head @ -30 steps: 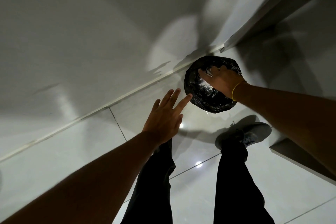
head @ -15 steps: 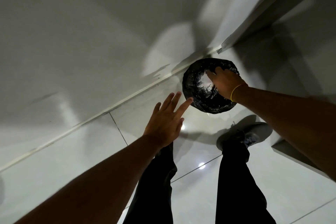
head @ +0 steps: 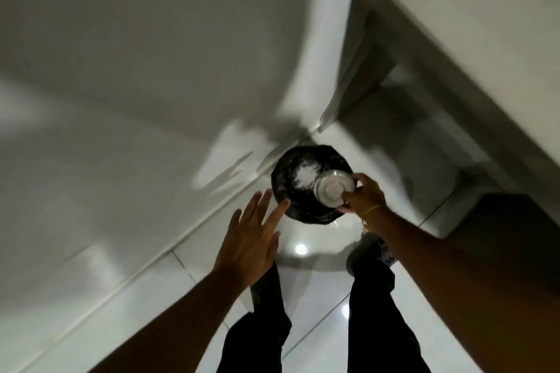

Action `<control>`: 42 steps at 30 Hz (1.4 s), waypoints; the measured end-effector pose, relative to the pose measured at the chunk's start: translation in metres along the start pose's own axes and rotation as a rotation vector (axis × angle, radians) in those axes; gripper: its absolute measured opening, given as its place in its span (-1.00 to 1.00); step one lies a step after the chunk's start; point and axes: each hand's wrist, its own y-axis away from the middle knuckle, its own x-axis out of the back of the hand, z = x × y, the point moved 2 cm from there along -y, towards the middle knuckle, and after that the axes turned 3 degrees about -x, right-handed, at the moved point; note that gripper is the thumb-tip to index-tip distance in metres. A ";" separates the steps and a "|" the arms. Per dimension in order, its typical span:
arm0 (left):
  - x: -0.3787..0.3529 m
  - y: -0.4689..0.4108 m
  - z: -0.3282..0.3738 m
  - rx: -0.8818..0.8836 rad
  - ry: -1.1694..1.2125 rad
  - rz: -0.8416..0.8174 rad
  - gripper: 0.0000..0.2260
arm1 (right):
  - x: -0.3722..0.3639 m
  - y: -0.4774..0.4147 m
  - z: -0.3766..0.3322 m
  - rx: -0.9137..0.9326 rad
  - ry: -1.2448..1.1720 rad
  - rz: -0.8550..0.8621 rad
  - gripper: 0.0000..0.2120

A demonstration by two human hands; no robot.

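Observation:
A round bin lined with a shiny black bag point(head: 298, 191) stands on the floor by the wall. My right hand point(head: 365, 195), with a yellow band on the wrist, grips a round clear plastic container point(head: 333, 191) and holds it over the bin's right side. My left hand point(head: 253, 239) hovers with fingers spread just left of the bin; one fingertip reaches its rim, and whether it touches I cannot tell.
A glossy tiled floor point(head: 315, 288) reflects ceiling lights. A white wall point(head: 136, 70) runs along the left. A door frame point(head: 363, 70) rises at the upper right and a dark ledge point(head: 515, 221) juts out at the right. My black-trousered legs and a grey shoe point(head: 368, 254) stand below the bin.
My right hand has come up out of the black bag holding the clear container. The view has tilted up and shifted. My left hand stays spread beside the bin.

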 end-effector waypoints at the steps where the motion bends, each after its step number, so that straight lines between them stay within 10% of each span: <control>1: 0.006 0.002 0.006 -0.008 -0.015 0.017 -0.28 | 0.004 0.014 -0.001 -0.031 -0.097 -0.002 -0.63; 8: 0.106 -0.017 0.078 -0.119 0.015 0.140 -0.16 | 0.065 0.144 -0.052 -0.062 -0.651 -0.096 -0.64; 22: 0.275 -0.152 0.285 -0.477 -0.118 0.205 -0.32 | 0.302 0.285 -0.164 0.230 -0.565 0.377 -0.88; 30: 0.182 -0.271 0.422 -0.656 -0.236 0.151 -0.41 | 0.486 0.186 -0.127 -0.063 -0.296 0.654 -0.77; 42: 0.144 -0.295 0.433 -0.590 -0.266 0.109 -0.36 | 0.512 0.149 -0.112 -0.108 -0.068 0.586 -0.86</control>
